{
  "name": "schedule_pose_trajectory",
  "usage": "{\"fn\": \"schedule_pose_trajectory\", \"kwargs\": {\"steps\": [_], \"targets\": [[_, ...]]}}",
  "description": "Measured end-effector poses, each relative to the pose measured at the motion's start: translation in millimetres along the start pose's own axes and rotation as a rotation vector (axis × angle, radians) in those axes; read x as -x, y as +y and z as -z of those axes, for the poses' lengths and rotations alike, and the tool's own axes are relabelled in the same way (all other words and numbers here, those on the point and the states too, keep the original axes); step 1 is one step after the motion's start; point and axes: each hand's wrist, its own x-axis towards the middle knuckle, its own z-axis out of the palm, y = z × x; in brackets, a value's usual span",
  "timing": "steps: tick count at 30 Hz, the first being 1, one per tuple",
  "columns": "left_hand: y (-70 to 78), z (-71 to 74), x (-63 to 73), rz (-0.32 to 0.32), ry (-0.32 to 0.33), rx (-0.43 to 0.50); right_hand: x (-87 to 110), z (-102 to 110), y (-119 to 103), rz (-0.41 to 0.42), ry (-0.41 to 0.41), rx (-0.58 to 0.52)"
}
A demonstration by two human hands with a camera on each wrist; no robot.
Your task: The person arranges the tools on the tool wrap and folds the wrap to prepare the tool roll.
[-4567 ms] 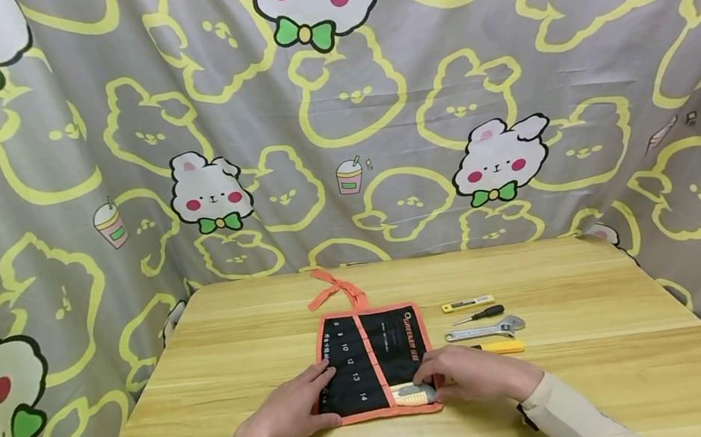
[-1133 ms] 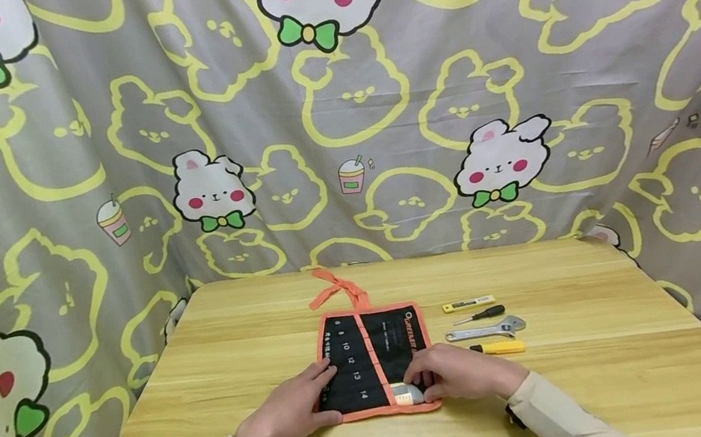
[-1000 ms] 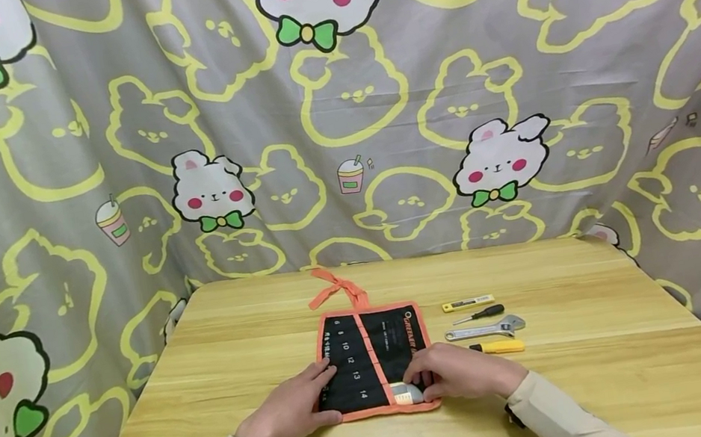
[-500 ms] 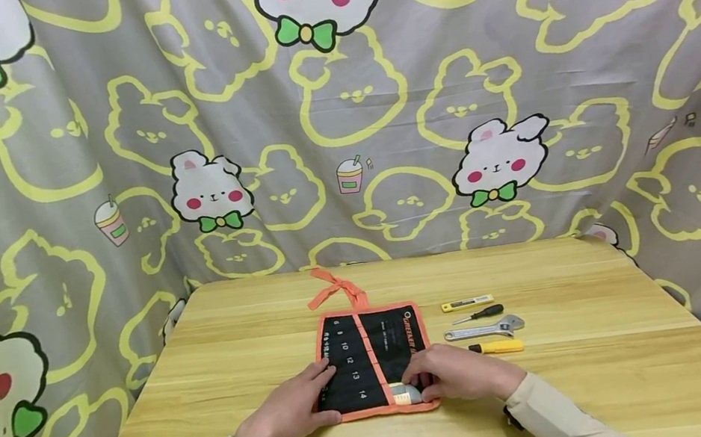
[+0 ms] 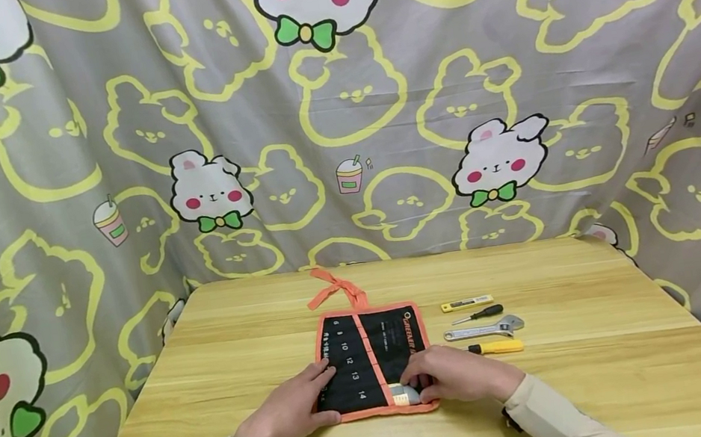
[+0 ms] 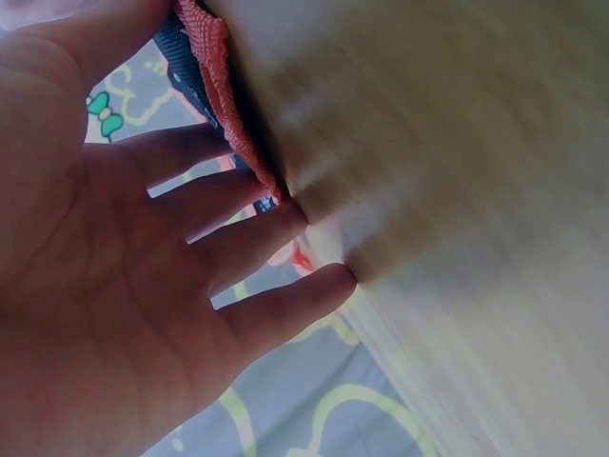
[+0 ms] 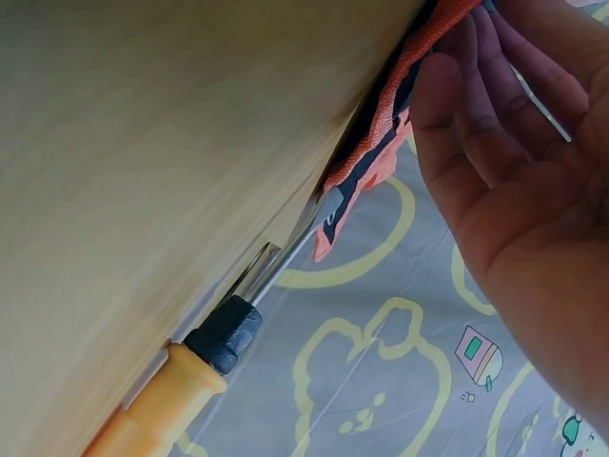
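Note:
A black tool pouch (image 5: 351,358) with orange trim lies flat, numbers printed down its left half. My left hand (image 5: 287,409) rests on its left edge with fingers spread; in the left wrist view the fingertips (image 6: 333,276) lie along the orange edge and the table. Towards the pouch's lower right corner lies a yellow and grey utility knife (image 5: 403,395), partly tucked under the central orange strip. My right hand (image 5: 465,373) pinches the knife's grey right end between thumb and fingers, hiding that end. The right wrist view shows this hand's curled fingers (image 7: 442,95) at the pouch's edge.
Right of the pouch lie a yellow flat case (image 5: 467,304), a black-handled screwdriver (image 5: 488,312), an adjustable wrench (image 5: 483,331) and a yellow-handled tool (image 5: 502,347). Orange ties (image 5: 340,288) stretch behind the pouch. A patterned curtain (image 5: 375,109) hangs around the wooden table (image 5: 208,360).
Since the oldest frame, my right hand has shifted slightly left, and less of the utility knife shows beside the orange strip. The left hand has stayed in place.

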Motion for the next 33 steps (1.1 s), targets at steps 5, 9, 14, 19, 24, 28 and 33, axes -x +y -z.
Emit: {"fn": "schedule_pose_trajectory", "kwargs": {"steps": [5, 9, 14, 19, 24, 28, 33], "targets": [[0.3, 0.7, 1.0, -0.002, 0.002, 0.007, -0.8, 0.3, -0.3, -0.007, -0.008, 0.005], [-0.2, 1.3, 1.7, -0.008, 0.004, 0.011, -1.5, 0.8, -1.0, -0.014, -0.013, 0.004], [-1.3, 1.5, 1.1, -0.008, -0.014, 0.021, -0.2, 0.6, 0.4, -0.023, -0.014, -0.030], [-0.9, 1.0, 0.5, -0.013, -0.026, 0.015, 0.5, -0.8, 3.0, -0.033, -0.012, -0.049], [1.6, 0.6, 0.2, -0.010, -0.025, 0.006, 0.8, -0.3, 2.4, -0.030, -0.008, -0.050], [3.4, -0.3, -0.4, -0.005, -0.019, -0.005, 0.9, 0.9, 0.3, -0.024, 0.007, -0.034], [4.8, -1.4, -1.4, 0.002, -0.013, -0.012, 1.2, 1.1, -1.2, -0.036, 0.029, 0.002]]}}
